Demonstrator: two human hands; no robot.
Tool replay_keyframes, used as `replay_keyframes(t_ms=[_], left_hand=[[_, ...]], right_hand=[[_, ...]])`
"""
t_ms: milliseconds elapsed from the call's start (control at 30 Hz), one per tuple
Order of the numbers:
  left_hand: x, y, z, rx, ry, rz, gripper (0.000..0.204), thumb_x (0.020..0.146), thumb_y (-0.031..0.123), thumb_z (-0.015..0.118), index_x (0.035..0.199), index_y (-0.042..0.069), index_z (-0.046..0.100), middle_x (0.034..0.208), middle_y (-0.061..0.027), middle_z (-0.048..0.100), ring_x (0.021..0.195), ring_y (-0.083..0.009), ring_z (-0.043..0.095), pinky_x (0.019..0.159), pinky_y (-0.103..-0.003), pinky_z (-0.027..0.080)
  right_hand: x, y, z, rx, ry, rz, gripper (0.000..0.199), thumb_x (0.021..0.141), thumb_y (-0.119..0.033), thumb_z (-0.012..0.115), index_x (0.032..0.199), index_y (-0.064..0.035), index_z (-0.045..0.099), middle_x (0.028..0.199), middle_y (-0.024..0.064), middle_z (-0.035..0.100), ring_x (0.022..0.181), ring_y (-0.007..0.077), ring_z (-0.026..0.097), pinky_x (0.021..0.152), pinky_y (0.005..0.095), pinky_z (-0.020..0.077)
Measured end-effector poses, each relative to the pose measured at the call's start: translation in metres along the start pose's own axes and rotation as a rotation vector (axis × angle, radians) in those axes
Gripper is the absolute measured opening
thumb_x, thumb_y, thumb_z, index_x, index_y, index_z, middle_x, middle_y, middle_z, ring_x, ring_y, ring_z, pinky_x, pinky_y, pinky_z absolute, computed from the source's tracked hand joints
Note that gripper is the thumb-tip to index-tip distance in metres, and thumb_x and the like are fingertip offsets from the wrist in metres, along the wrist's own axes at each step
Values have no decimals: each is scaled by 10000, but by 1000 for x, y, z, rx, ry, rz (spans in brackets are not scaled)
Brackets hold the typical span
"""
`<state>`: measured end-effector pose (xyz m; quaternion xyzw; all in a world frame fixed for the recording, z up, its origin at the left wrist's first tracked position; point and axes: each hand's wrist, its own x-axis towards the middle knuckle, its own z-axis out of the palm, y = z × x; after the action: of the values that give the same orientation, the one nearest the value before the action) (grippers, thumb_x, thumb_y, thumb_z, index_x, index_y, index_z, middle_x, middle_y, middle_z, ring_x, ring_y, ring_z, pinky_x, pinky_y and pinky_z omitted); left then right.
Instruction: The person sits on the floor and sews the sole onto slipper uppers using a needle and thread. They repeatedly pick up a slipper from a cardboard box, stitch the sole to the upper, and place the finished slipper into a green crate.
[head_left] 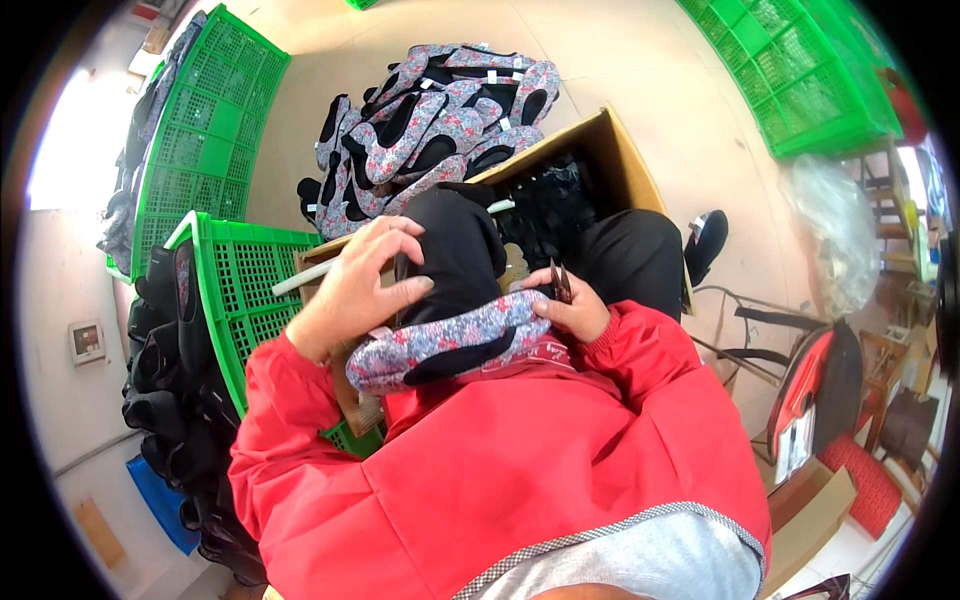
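A long padded piece of floral fabric [445, 340] with a black inset lies across my lap. My right hand [580, 312] grips its right end between thumb and fingers. In that same hand is a small pair of dark thread snips [561, 284], blades pointing up. My left hand [362, 285] is raised over my left knee, above the left end of the piece. Its fingers are apart and hold nothing.
Ahead on the floor is a heap of similar floral pieces [440, 125]. A cardboard box [632, 160] with black items stands between my knees. Green crates [225, 130] are on the left, with black pieces [165, 400] beside them. Another green crate [800, 80] stands far right.
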<state>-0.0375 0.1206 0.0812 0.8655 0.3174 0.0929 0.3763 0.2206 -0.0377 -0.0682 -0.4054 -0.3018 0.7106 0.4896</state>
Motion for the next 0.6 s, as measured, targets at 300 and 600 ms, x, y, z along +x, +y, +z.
replay_keyframes(t_ms=[300,600], left_hand=[[-74,49,71,206,-5,30,310,681,81,718,954,51,574,1093,-99,570,1004,-301,583,851,-366,490],[-77,31,128,616,241,3,323,691,144,688,954,25,543,1040,-135,511,899,-293,548,701,-372,516]], right_hand=[[-2,13,26,-84,160,-150,226,898,-149,700,1066,-15,631,947,24,637,801,96,595,777,245,487],[-11,24,60,-777,237,-237,805,720,-437,815,1348,-63,479,1153,171,629,1045,286,629,889,375,499]])
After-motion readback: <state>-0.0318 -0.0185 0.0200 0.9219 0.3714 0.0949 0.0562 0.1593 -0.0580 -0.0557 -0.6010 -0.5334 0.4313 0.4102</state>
